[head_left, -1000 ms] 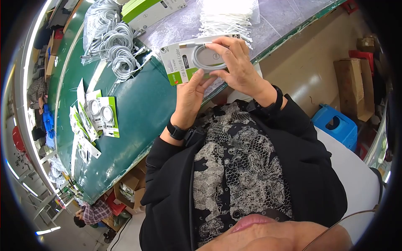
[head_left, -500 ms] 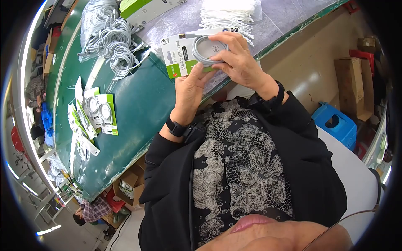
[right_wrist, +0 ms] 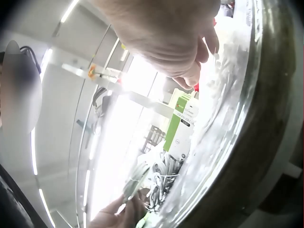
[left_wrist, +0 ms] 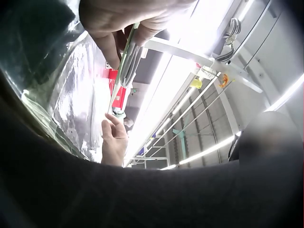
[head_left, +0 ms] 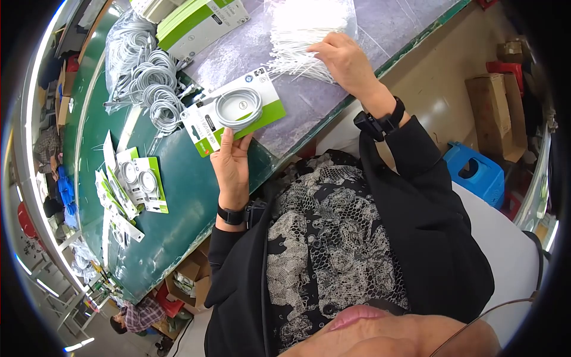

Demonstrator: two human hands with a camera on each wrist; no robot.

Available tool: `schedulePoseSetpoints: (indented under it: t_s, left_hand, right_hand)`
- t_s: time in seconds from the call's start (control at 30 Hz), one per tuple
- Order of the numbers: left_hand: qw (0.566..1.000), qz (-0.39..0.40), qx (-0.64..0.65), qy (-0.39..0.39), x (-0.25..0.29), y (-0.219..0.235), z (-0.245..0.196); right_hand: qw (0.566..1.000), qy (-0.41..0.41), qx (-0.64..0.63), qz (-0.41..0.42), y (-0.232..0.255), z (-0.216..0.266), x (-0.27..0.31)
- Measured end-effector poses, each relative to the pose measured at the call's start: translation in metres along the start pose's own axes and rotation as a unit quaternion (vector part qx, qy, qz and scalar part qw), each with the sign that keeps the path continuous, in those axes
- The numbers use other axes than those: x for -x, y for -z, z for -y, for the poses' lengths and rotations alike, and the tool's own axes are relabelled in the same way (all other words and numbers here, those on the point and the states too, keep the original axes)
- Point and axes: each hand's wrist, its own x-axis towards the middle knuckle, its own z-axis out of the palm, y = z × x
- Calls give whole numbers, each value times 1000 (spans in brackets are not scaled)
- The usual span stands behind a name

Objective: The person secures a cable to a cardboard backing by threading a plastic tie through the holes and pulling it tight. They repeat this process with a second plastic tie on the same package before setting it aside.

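My left hand (head_left: 233, 143) grips the near edge of a white and green cable card (head_left: 205, 134) with a coiled white USB cable (head_left: 238, 109) on it, held over the green table (head_left: 178, 184). In the left wrist view the cable card (left_wrist: 124, 64) shows edge-on under my left hand (left_wrist: 121, 21). My right hand (head_left: 320, 51) is apart from the card, at the pile of white twist ties (head_left: 297, 33), fingers curled into it. In the right wrist view the fingertips of my right hand (right_wrist: 202, 59) pinch together at the twist ties (right_wrist: 228, 66).
A heap of coiled white cables (head_left: 143, 77) lies at the far left. Green and white boxes (head_left: 196, 21) stand behind it. Finished cable cards (head_left: 137, 175) lie on the table to the left. A clear plastic sheet (head_left: 309, 113) covers the near table. A blue stool (head_left: 476, 175) stands on the floor to the right.
My right hand has let go of the cable and card and moved right and away to the twist ties. My left hand has carried the card down and to the left.
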Motion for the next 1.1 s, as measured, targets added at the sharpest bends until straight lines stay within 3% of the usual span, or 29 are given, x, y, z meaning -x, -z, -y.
schedulePoseSetpoints:
  t_s: [0.17, 0.27, 0.37, 0.43, 0.53, 0.57, 0.67, 0.8, 0.83, 0.9, 1.0, 1.03, 1.1]
  left_hand:
    - [1000, 9, 16, 24, 2, -1, 2]
    - [999, 6, 26, 31, 2, -7, -1]
    - [998, 0, 41, 43, -1, -13, -2]
    - [989, 21, 114, 91, -4, -9, 3]
    - [983, 24, 147, 105, -5, -16, 2]
    - [983, 24, 147, 105, -4, -24, 3]
    - [985, 32, 139, 101, -2, -40, 1]
    - [978, 61, 160, 120, -4, -60, -1]
    - [968, 75, 194, 142, -4, -64, -1]
    - [956, 89, 224, 167, -6, -69, 3]
    - [846, 174, 434, 256, -8, -73, 10]
    - [848, 172, 429, 260, -8, -74, 11]
    - [802, 151, 506, 279, -6, -80, 9]
  right_hand:
    - [996, 59, 65, 0, -8, -5, -9]
    - [998, -48, -25, 45, 2, 11, -7]
    - [989, -97, -103, 38, 0, 15, -3]
    - [982, -119, -143, 33, 2, 16, -2]
    - [928, -259, -254, 82, 7, 17, 2]
    - [927, -255, -264, 84, 8, 19, 4]
    - [849, -324, -409, 90, 21, 20, 10]
    - [807, -329, -472, 133, 48, 34, 23]
    - [806, -330, -473, 130, 51, 41, 25]
    - [875, -235, -412, 98, 52, 61, 24]
    - [925, -151, -344, 55, 54, 90, 16]
    - [944, -115, -307, 32, 54, 99, 12]
    - [959, -87, -271, 5, 53, 107, 7]
